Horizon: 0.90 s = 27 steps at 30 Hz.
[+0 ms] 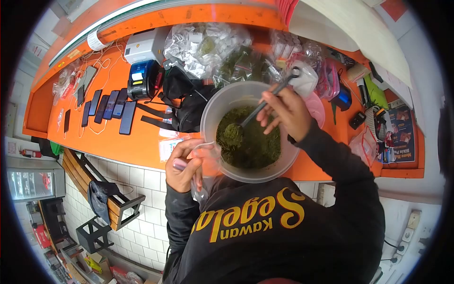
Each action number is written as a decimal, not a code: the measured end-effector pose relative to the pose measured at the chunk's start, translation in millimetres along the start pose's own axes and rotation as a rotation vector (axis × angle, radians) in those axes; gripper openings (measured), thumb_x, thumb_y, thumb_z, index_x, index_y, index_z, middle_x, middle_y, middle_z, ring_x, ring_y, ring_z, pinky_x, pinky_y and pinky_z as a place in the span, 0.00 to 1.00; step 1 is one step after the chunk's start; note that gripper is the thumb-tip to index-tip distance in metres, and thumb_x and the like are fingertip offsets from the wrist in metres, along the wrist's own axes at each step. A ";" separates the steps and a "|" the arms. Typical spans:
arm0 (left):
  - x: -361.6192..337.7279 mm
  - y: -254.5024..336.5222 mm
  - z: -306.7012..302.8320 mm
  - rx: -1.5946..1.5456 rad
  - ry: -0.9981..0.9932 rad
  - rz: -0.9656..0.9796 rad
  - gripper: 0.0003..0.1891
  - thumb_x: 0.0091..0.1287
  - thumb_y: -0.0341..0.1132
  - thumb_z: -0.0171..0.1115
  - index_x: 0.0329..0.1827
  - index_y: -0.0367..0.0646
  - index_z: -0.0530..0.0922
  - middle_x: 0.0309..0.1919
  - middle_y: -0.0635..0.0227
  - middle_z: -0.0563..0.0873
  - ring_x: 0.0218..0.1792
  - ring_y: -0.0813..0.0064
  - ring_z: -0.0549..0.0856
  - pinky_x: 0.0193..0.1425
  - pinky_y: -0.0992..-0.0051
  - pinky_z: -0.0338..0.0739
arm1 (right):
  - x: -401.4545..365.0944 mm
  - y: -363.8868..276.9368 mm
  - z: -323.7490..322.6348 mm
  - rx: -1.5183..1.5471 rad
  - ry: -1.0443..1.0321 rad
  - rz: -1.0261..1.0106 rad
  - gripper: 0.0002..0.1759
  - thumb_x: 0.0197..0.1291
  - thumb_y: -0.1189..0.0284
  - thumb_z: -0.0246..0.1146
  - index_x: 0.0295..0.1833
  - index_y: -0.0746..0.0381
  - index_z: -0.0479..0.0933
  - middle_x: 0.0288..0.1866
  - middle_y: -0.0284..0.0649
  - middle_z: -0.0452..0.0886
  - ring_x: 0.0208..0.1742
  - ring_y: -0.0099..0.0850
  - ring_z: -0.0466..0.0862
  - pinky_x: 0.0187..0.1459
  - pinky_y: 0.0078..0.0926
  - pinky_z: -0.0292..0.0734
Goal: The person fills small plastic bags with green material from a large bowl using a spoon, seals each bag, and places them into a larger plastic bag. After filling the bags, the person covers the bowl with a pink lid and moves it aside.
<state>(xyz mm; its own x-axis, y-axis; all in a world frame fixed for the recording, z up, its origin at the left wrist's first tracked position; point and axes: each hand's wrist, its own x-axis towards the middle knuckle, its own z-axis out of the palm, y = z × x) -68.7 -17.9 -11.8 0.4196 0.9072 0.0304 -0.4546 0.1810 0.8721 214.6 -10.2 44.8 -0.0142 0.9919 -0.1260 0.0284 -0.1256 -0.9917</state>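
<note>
Right hand (294, 111): one, closed round the handle of a dark long-handled spoon (278, 91). Spoon's head: low inside the tub, apparently loaded with a heaped green clump (233, 134).

Left hand (179, 168): one, pinching a clear plastic bag (206, 152) between thumb and fingers, near the tub's left rim. Bag's contents: none discernible; blur prevented certainty.

Tub (210, 105): one, round, translucent, placed at the counter's near edge, before the person's torso. Contents: chopped green matter (266, 147), covering the bottom.

Condition of the work, as judged: partway. The scoop appeared gathered but lay within the tub, not in the held bag; a good quantity remained loose. Behind the tub, clear bags with green contents (240, 65) seemed already filled; number not countable.

Surroundings: orange counter (149, 152); black bag (191, 111), left of the tub; blue-and-black device (143, 80); row of phones (126, 119), farther left; white packets in clear plastic (191, 45), behind.
</note>
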 end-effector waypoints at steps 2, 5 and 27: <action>14.9 1.6 15.6 0.129 0.041 -0.106 0.19 0.63 0.22 0.64 0.56 0.29 0.70 0.49 0.45 0.83 0.15 0.76 0.80 0.16 0.85 0.71 | -19.9 -15.9 -0.5 -0.034 0.100 -0.152 0.12 0.73 0.67 0.52 0.46 0.67 0.70 0.32 0.45 0.81 0.30 0.28 0.84 0.27 0.25 0.84; 33.5 -9.0 35.7 0.281 0.046 -0.035 0.21 0.60 0.21 0.67 0.55 0.32 0.72 0.48 0.50 0.84 0.23 0.78 0.84 0.18 0.87 0.72 | -43.7 -18.9 -1.0 -0.108 0.228 -0.406 0.08 0.71 0.72 0.54 0.46 0.68 0.72 0.34 0.43 0.81 0.33 0.25 0.83 0.29 0.20 0.82; 36.0 -25.3 49.1 0.662 0.046 0.145 0.25 0.55 0.27 0.74 0.56 0.37 0.77 0.51 0.64 0.86 0.21 0.91 0.77 0.24 0.88 0.68 | -50.9 -3.7 -4.3 -1.094 0.111 -0.576 0.15 0.59 0.74 0.64 0.52 0.58 0.76 0.46 0.36 0.81 0.43 0.36 0.83 0.43 0.28 0.80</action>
<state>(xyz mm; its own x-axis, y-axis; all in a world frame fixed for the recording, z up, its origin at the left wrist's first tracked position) -3.5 -8.5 -8.9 0.3503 0.9226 0.1616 0.0794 -0.2012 0.9763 219.5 -60.2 55.1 -0.2177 0.9006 0.3762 0.8653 0.3564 -0.3525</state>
